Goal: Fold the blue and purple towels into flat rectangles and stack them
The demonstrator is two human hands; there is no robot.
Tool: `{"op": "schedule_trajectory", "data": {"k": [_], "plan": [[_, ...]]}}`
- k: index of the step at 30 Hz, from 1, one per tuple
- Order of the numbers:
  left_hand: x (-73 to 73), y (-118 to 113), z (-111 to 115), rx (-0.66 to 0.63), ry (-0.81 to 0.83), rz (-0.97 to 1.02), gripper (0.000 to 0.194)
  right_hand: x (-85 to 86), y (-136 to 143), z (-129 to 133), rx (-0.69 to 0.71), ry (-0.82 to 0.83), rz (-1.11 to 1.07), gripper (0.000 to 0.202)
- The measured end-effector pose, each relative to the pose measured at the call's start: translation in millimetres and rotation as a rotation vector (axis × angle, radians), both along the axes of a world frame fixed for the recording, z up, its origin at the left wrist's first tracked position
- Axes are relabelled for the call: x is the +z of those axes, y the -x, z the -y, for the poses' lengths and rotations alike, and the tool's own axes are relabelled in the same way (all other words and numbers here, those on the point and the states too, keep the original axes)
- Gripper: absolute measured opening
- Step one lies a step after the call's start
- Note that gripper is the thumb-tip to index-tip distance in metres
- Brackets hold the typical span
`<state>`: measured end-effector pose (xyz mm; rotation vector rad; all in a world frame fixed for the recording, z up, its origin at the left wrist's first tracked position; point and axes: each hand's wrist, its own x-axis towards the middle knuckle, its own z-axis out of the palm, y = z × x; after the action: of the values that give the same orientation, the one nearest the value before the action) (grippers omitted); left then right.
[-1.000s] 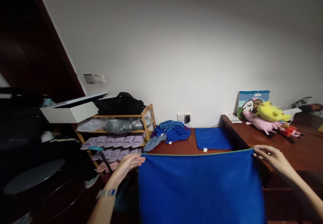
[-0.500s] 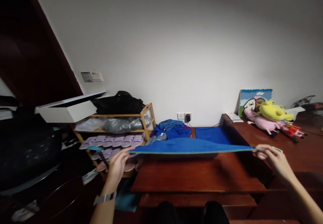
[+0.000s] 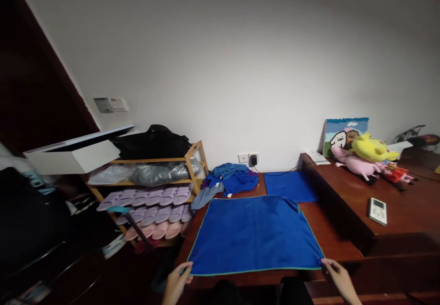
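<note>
A blue towel [image 3: 254, 236] with a green edge lies spread over the wooden table [image 3: 338, 236], its far right corner slightly folded. My left hand [image 3: 178, 280] pinches the near left corner. At the near right corner, my right hand [image 3: 335, 273] grips the towel between thumb and fingers. Behind it, a flat blue cloth [image 3: 290, 186] rests near the wall. A crumpled heap of blue and purple cloths [image 3: 235, 177] sits at the back left of the table.
Left stands a wooden rack [image 3: 195, 158] holding purple slippers [image 3: 151, 196] and a black bag [image 3: 154, 142]. On the higher desk at right are a white remote [image 3: 378, 211], plush toys [image 3: 369, 149] and a picture [image 3: 338, 133]. A black plug [image 3: 254, 160] sits in the wall socket.
Both hands have come down and toward me, still holding the corners. The towel, stretched in the air before, now lies spread on the table.
</note>
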<state>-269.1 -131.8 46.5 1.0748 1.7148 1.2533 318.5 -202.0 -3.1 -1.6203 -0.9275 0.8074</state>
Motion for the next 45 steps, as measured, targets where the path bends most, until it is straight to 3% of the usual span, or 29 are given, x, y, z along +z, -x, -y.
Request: {"op": "schedule_trajectory", "data": {"k": [5,8,12,14,17,21,23,25,27,29,31,34,37,40,43,45], "plan": [[-12.7,6,6,0.013,0.074,0.009,0.077,-2.2,-18,11,0.011,0.088,0.173,0.04],[-15.4,20,9,-0.067,0.188,-0.11,0.072,-2.2,-30,4,0.071,0.135,0.296,0.039],[0.5,33,3,-0.172,0.184,-0.509,0.042,13.8,-38,-36,0.042,0.044,0.423,0.039],[14.2,17,-4,-0.164,0.12,-0.706,0.029,28.3,-39,-72,0.072,0.059,0.415,0.041],[31.9,-51,-16,-0.256,-0.012,-0.831,0.025,45.0,-40,-140,0.102,0.186,0.4,0.043],[38.2,-187,-21,-0.621,-0.271,-0.881,0.024,41.2,-42,-219,0.052,0.319,0.425,0.044],[31.6,-248,-22,-0.734,-0.347,-0.901,0.022,32.4,-40,-243,0.036,0.381,0.436,0.043],[18.9,-294,-23,-0.832,-0.428,-0.862,0.021,24.2,-37,-259,0.027,0.412,0.448,0.04],[3.2,-324,-25,-0.894,-0.483,-0.819,0.027,19.1,-35,-268,0.022,0.386,0.465,0.036],[-10.2,-337,-30,-0.905,-0.499,-0.798,0.033,17.7,-36,-277,0.014,0.311,0.49,0.036],[-17.3,-333,-39,-0.856,-0.482,-0.805,0.035,18.9,-40,-285,0.003,0.237,0.527,0.037],[-15.8,-295,-67,-0.747,-0.456,-0.869,0.034,21.8,-49,-295,-0.019,0.209,0.592,0.036],[-11.5,-227,-116,-0.604,-0.441,-0.961,0.034,23.9,-49,-297,-0.074,0.241,0.678,0.04],[-13.5,-149,-173,-0.41,-0.378,-1.067,0.039,24.4,-24,-290,-0.08,0.194,0.772,0.044],[-23.1,-90,-220,-0.352,-0.29,-1.171,0.046,20.4,30,-284,0.169,-0.035,0.899,0.045],[-33.3,-67,-240,-0.367,-0.229,-1.215,0.049,13.5,74,-282,0.397,-0.181,0.985,0.049]]}}
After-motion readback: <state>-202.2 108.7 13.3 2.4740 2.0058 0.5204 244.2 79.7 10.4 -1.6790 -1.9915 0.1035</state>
